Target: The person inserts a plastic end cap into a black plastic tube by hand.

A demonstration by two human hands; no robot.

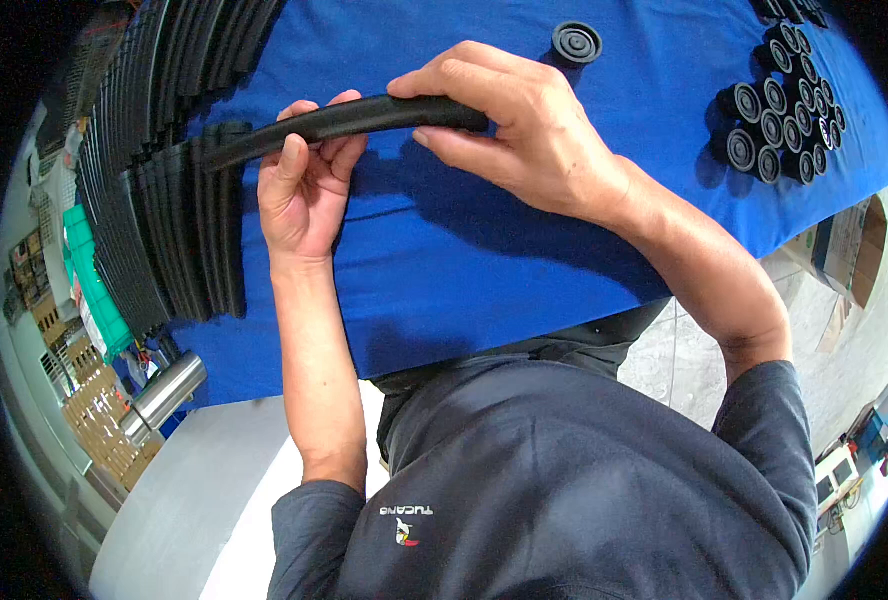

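Observation:
A long, slightly curved black tube (364, 118) is held level above the blue cloth by both of my hands. My left hand (309, 185) grips it from below near its left part, the thumb in front and the fingertips behind. Around the right end, my right hand (524, 130) pinches the tube between its thumb and fingers, partly hiding that end. A single round black cap (577, 43) with ringed grooves lies on the cloth beyond my right hand.
Rows of similar black tubes (179, 230) lie stacked at the left of the blue cloth (524, 290). Several black ringed caps (772, 130) are grouped at the right. A shiny metal cylinder (164, 398) stands out by the near left corner; a cardboard box (849, 245) is on the floor at right.

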